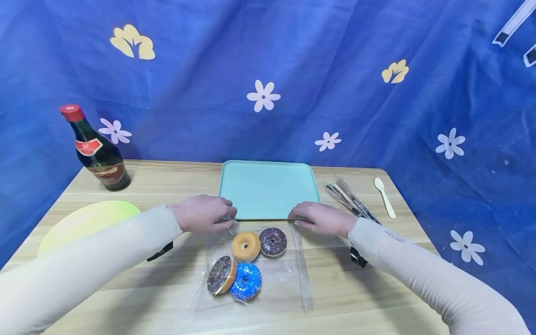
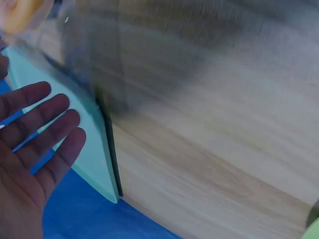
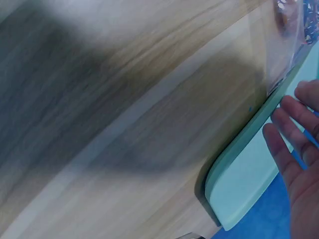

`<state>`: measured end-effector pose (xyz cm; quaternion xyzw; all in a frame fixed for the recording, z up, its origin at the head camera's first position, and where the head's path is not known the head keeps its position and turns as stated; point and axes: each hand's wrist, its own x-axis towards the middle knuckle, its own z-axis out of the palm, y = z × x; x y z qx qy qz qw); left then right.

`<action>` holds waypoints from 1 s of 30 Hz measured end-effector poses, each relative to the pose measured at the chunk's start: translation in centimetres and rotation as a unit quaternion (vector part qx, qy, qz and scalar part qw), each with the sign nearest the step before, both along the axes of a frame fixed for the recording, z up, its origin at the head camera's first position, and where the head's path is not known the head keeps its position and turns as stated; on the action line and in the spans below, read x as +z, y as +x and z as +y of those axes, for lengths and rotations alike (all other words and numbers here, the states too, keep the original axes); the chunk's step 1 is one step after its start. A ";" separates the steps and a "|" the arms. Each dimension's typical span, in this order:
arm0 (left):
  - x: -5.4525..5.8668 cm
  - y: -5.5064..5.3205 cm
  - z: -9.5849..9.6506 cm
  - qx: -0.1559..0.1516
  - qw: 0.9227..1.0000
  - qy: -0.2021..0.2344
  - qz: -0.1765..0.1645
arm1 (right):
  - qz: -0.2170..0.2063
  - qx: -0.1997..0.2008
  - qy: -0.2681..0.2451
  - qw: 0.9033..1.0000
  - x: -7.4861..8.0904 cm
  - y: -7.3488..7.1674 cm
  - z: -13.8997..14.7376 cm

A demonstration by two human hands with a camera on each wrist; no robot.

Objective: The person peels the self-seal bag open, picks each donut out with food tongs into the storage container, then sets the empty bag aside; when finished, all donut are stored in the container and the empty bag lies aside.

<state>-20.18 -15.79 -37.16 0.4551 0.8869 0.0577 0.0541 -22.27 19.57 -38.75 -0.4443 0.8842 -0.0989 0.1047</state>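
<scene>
A mint-green tray lies flat at the back middle of the table. My left hand is at its front left corner; in the left wrist view its fingers spread, fairly straight, over the tray. At the front right corner is my right hand, its fingers loosely extended by the tray's edge in the right wrist view. Just in front of the tray, between the hands, lies a clear plastic bag. Inside it are a plain doughnut, two dark sprinkled doughnuts and a blue sprinkled doughnut.
A dark green bottle with a red cap stands at the back left. A yellow-green oval plate lies partly under my left forearm. Right of the tray are metal utensils with dark handles and a small white spoon. Blue cloth hangs behind.
</scene>
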 end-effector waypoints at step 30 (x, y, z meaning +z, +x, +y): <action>-1.0 1.1 0.1 0.050 0.997 0.025 -0.059 | 0.017 -0.028 0.032 0.999 -1.2 0.2 -1.5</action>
